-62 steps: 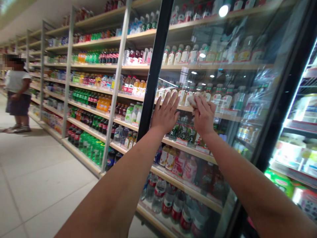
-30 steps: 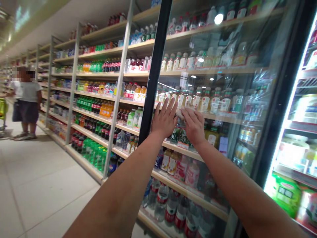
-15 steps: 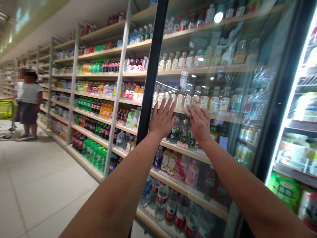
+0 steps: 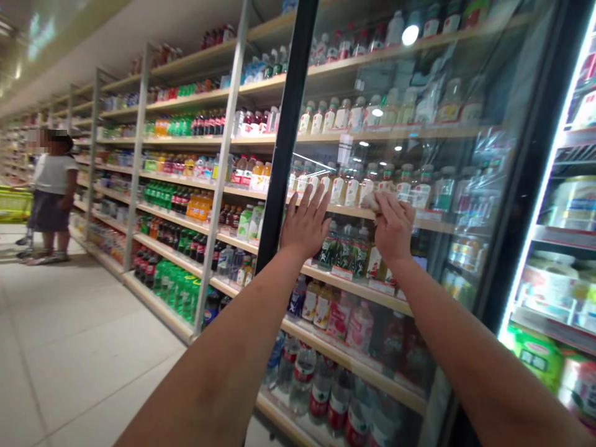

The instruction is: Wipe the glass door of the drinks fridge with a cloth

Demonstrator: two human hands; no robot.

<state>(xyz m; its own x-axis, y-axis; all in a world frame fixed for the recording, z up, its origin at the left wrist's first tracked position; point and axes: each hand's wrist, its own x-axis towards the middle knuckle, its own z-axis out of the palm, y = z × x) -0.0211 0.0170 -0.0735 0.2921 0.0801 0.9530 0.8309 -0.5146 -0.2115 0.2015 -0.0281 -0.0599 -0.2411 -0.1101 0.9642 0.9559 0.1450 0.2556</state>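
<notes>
A clear glass door (image 4: 447,261) with a black frame (image 4: 282,143) stands swung open in front of me. My left hand (image 4: 305,226) lies flat against the glass near the frame, fingers spread, holding nothing. To its right, my right hand (image 4: 392,223) is closed on a pale crumpled cloth (image 4: 371,201) pressed to the glass. Only a small part of the cloth shows past the fingers; the rest is hidden. Through the pane I see shelves of bottled drinks (image 4: 351,192).
Long shelves of bottles (image 4: 179,195) run back along the left. At right, a lit cooler (image 4: 554,233) holds jars and packs. A person (image 4: 53,180) stands on the pale tiled floor (image 4: 93,347) at far left, beside a yellow-green cart (image 4: 13,205).
My right hand has slid a little to the right along the glass with the cloth. My left hand has stayed in place. At far left the person has shifted very slightly.
</notes>
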